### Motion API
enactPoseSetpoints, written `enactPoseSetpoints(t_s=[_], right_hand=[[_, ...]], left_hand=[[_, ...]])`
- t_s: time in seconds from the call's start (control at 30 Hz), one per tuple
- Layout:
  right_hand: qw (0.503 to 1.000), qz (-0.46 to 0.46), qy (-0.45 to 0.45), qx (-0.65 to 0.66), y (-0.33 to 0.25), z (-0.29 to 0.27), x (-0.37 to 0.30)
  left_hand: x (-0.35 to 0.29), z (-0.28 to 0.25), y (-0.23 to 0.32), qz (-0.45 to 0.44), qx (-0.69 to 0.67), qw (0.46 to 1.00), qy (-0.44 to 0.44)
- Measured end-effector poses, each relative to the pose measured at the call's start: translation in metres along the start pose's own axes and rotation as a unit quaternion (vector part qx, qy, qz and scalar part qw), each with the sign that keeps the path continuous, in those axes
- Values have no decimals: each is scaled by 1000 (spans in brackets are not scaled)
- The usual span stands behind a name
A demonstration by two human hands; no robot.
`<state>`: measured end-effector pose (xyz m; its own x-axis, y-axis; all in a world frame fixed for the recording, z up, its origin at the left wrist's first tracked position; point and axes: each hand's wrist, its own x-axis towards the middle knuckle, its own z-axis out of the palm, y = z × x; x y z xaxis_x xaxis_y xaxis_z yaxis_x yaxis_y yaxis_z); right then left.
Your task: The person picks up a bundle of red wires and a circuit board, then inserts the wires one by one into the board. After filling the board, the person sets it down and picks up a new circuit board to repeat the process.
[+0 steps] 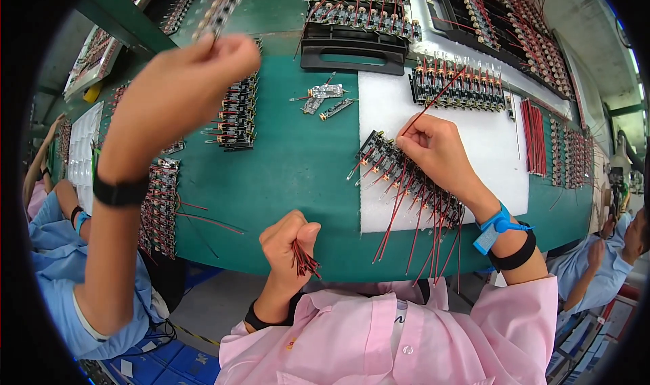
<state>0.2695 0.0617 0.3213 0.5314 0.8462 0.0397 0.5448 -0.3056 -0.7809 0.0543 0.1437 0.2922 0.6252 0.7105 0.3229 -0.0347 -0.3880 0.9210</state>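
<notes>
My left hand [281,243] is closed around a bundle of short red wires [305,260], held low by the table's front edge. Between the thumb and fingers of my right hand [440,151] is a single red wire [443,90] slanting up to the right. Below that hand, a panel of small black circuit boards [409,175] lies at an angle on a white foam sheet [384,97]. Several red wires trail from the panel toward me. The right fingertips are at the panel's upper edge; whether they touch it I cannot tell.
A co-worker's blurred hand [203,70] reaches in from the left, holding a strip of boards [223,9]. Another board panel [457,87], a red wire pile [533,138], loose small boards [326,92] and a black tray [352,52] lie on the green table [291,161].
</notes>
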Motion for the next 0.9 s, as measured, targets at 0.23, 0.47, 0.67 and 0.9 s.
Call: enactPoseSetpoints(t_s=[0.23, 0.47, 0.67, 0.9], right_hand=[[1000, 9, -2, -3, -2, -1, 0], [1000, 6, -25, -11, -3, -5, 2], [999, 32, -34, 10, 0, -6, 2], [994, 28, -62, 85, -15, -16, -4]], left_hand=[[1, 0, 1, 17, 13, 1000, 3], [0, -1, 3, -16, 25, 1000, -8], [1, 0, 2, 0, 29, 999, -12], [2, 8, 18, -50, 2, 999, -8]])
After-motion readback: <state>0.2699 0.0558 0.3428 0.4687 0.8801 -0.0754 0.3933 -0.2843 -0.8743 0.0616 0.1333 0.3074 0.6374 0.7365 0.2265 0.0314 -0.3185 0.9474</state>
